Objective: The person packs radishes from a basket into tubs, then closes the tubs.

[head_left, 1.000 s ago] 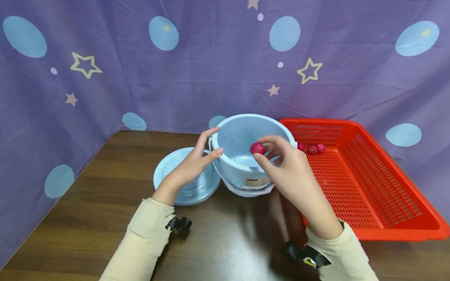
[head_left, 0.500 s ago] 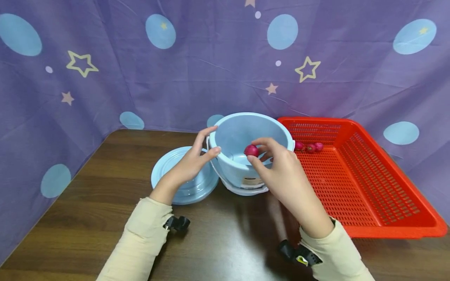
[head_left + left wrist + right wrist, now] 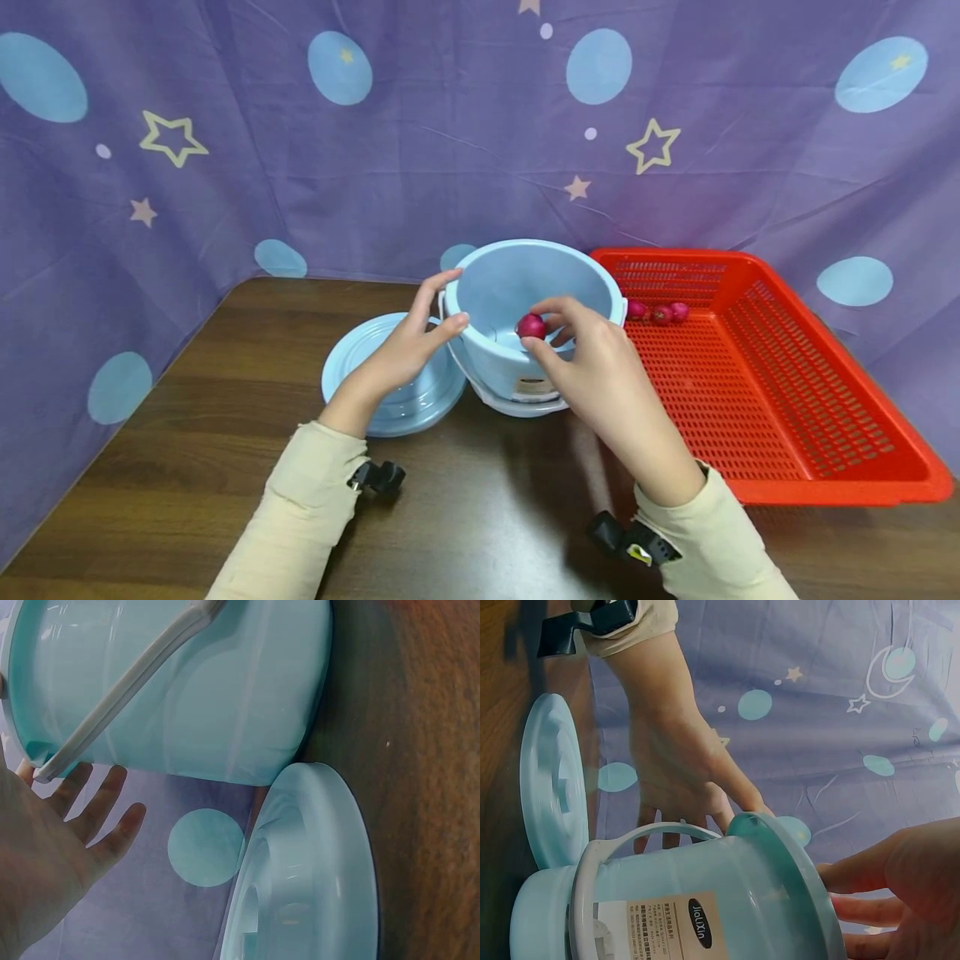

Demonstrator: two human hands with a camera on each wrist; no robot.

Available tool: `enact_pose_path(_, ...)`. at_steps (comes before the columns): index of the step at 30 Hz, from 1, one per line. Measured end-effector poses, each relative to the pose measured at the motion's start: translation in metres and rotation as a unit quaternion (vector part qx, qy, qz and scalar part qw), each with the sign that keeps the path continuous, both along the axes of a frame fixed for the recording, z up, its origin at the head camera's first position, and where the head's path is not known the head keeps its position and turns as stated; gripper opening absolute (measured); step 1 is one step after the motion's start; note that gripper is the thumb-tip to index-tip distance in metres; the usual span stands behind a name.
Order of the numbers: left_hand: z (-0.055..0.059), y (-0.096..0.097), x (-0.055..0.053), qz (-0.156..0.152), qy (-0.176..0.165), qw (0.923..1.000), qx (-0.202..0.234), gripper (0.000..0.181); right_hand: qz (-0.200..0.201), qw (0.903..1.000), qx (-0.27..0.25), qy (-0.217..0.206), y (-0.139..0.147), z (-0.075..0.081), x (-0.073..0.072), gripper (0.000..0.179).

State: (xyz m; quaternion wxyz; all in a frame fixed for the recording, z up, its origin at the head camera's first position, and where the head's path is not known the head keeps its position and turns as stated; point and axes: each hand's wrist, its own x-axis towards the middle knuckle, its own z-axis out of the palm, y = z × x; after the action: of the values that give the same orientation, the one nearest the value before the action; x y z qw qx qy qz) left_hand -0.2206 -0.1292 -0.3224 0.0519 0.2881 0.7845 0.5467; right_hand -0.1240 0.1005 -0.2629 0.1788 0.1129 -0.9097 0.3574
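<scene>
My right hand (image 3: 601,354) pinches a round pink-red radish (image 3: 531,326) between thumb and fingertips, over the mouth of a light blue bucket (image 3: 472,287). The radish sits just inside the near part of the rim in the head view. My left hand (image 3: 397,346) rests against the bucket's left rim, thumb and index finger spread and fairly straight. In the left wrist view the other fingers (image 3: 112,791) of that hand extend beside the white handle (image 3: 124,690). The right wrist view hides the radish behind the bucket wall, which bears a printed label (image 3: 676,926).
A light blue lid (image 3: 348,358) lies on the wooden table (image 3: 187,433), left of the bucket. To the right stands a large red perforated basket (image 3: 738,375) with several radishes (image 3: 661,314) in its back left corner. A purple patterned cloth (image 3: 465,125) hangs behind.
My right hand has moved slightly left and down, carrying the radish further over the bucket. My left hand stays at the rim. The whole head view has shifted a little.
</scene>
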Motion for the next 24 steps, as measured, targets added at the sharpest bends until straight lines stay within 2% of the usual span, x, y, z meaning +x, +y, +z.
enact_pose_path(14,-0.001,0.000,-0.001,0.001,-0.002,1.0000,-0.002,0.069,0.002,0.9997,-0.002,0.024,0.002,0.004,0.002,0.031)
enact_pose_path(20,-0.001,-0.002,-0.001,0.003,-0.004,1.0000,-0.005,0.069,0.006,0.9986,-0.022,0.047,0.006,0.014,0.010,0.027)
enact_pose_path(24,-0.001,-0.001,-0.002,0.002,-0.004,1.0000,-0.005,0.068,-0.009,0.9971,-0.031,0.068,0.013,0.021,0.018,0.025)
